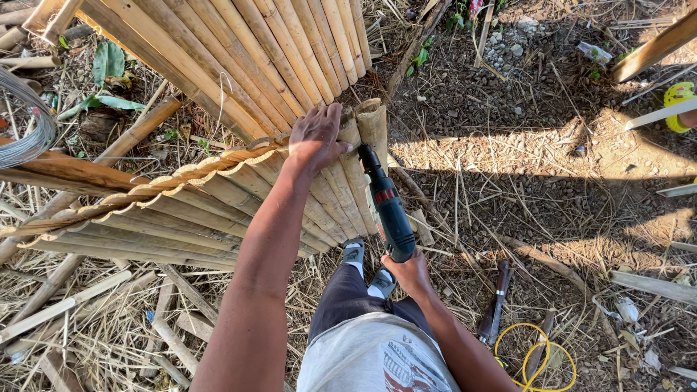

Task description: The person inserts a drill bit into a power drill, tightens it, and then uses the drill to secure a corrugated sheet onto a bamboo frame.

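My left hand point(314, 136) rests flat on the top edge of an upright panel of split bamboo slats point(181, 207), near its right end. My right hand point(409, 274) grips a dark teal and red power drill point(386, 207). The drill points up and its tip touches the side of the last bamboo slat point(372, 123), just right of my left hand. My feet in grey sandals point(353, 253) stand on the ground below the drill.
A second bamboo panel point(254, 51) leans behind the first. A coil of grey wire point(25, 120) hangs at the left. A dark-handled tool point(496, 301) and a yellow cord loop point(537, 359) lie on the dirt at right. Loose bamboo strips and dry straw litter the ground.
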